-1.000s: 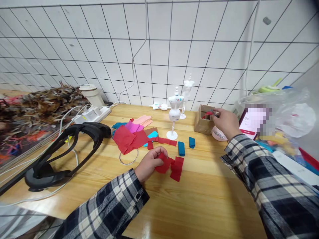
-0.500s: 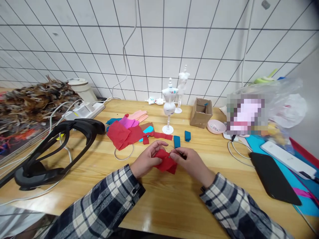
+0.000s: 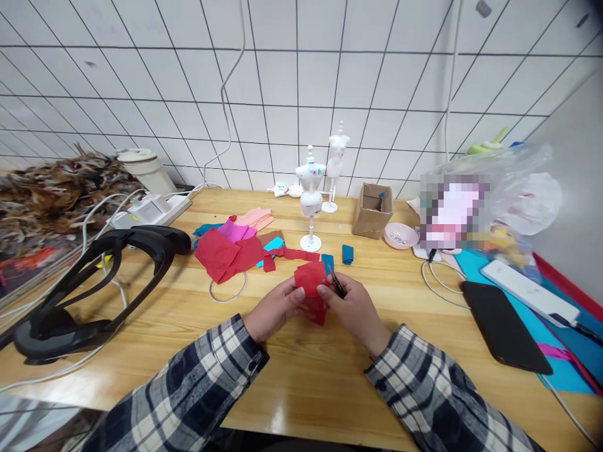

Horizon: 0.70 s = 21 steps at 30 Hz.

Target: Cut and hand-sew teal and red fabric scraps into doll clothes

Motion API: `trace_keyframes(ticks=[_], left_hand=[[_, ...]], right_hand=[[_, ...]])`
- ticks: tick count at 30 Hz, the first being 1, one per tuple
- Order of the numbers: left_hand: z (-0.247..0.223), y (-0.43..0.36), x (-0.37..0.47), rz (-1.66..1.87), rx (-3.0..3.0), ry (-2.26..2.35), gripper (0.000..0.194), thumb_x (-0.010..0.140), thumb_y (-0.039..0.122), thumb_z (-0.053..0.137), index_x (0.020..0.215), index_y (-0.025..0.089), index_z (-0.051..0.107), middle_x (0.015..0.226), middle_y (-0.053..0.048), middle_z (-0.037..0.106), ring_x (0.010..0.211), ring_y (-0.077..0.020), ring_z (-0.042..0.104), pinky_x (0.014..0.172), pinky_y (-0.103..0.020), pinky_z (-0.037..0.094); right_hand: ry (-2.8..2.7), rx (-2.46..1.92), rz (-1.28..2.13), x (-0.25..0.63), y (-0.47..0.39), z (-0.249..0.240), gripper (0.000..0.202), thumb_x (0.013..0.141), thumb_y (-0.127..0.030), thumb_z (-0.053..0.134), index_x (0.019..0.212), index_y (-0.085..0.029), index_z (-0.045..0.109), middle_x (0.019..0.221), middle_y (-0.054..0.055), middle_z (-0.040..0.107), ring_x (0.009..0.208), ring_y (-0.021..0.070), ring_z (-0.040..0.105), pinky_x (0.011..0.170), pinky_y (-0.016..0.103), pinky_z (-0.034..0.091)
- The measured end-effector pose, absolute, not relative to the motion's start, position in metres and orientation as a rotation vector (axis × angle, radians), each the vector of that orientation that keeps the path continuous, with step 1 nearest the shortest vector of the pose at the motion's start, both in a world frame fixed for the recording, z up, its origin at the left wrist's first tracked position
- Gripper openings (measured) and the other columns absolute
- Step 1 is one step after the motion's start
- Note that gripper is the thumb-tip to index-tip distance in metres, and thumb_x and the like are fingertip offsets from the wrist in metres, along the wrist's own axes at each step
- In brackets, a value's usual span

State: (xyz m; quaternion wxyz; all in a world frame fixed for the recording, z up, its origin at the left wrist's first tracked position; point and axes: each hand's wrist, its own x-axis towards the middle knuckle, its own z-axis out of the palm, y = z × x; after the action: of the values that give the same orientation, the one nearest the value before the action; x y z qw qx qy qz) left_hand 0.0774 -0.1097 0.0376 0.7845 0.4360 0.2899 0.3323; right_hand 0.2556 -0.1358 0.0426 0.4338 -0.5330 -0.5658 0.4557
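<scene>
Now both my hands share the red cloth [image 3: 309, 276]: left hand [image 3: 273, 312] pinching one side, right hand [image 3: 360, 312], back from the cardboard box [image 3: 367, 220], gripping the other plus a slim dark tool [image 3: 338, 286]. Just beyond, the cloth partly hides a folded blue piece [image 3: 328, 260]; small white mannequins [image 3: 311, 202] stand farther out.

A craft workspace, with fabric scraps [image 3: 227, 254] and small mannequins [image 3: 311, 188] on a wooden table [image 3: 292, 389].
</scene>
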Motion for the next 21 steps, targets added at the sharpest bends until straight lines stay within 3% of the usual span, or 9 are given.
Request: trace_keyframes(ticks=[2,5,9,12,16,21], left_hand=[[0.037,-0.110,0.080,0.807,1.097,0.766,0.042,0.075,0.050,0.072,0.098,0.014,0.068,0.086,-0.007,0.068,0.075,-0.0174,0.060,0.068,-0.029,0.049],[0.036,-0.105,0.081,0.894,1.237,0.987,0.029,0.079,0.043,0.069,0.078,0.013,0.068,0.067,-0.001,0.063,0.060,-0.0112,0.051,0.060,-0.024,0.043],[0.036,-0.097,0.076,1.033,1.101,0.984,0.026,0.075,0.035,0.074,0.090,0.015,0.068,0.077,-0.001,0.066,0.062,-0.0105,0.052,0.059,-0.023,0.042],[0.037,-0.096,0.073,1.058,0.992,0.883,0.031,0.069,0.024,0.079,0.095,0.015,0.067,0.087,-0.003,0.067,0.069,-0.0111,0.055,0.064,-0.023,0.043],[0.037,-0.096,0.071,1.074,1.003,0.846,0.025,0.068,0.021,0.079,0.089,0.015,0.066,0.082,-0.001,0.066,0.069,-0.0109,0.055,0.066,-0.023,0.043],[0.035,-0.096,0.071,0.994,1.100,0.853,0.025,0.070,0.024,0.078,0.089,0.014,0.065,0.084,-0.003,0.066,0.073,-0.0130,0.056,0.068,-0.025,0.045]], right_hand=[[-1.485,-1.358,1.104,0.256,-0.134,0.038,0.024,0.081,-0.041,0.061,0.072,-0.021,0.053,0.061,-0.003,0.048,0.058,0.0138,0.043,0.055,0.027,0.035],[-1.443,-1.319,1.159,0.256,-0.134,0.034,0.027,0.084,-0.048,0.057,0.084,-0.021,0.054,0.062,-0.004,0.044,0.057,0.0132,0.041,0.054,0.026,0.035],[-1.272,-1.242,1.401,0.254,-0.137,0.032,0.041,0.091,-0.063,0.035,0.090,-0.023,0.048,0.057,-0.007,0.038,0.046,0.0113,0.036,0.046,0.025,0.033],[-1.291,-1.209,1.580,0.253,-0.140,0.031,0.045,0.088,-0.068,0.036,0.085,-0.024,0.043,0.056,-0.007,0.047,0.044,0.0109,0.042,0.044,0.024,0.035],[-1.397,-1.141,1.698,0.252,-0.144,0.033,0.045,0.089,-0.068,0.034,0.086,-0.023,0.039,0.066,-0.002,0.064,0.046,0.0108,0.051,0.046,0.023,0.039],[-1.502,-1.150,1.742,0.250,-0.146,0.032,0.041,0.091,-0.064,0.035,0.092,-0.023,0.037,0.075,0.001,0.068,0.045,0.0096,0.052,0.044,0.022,0.039]])
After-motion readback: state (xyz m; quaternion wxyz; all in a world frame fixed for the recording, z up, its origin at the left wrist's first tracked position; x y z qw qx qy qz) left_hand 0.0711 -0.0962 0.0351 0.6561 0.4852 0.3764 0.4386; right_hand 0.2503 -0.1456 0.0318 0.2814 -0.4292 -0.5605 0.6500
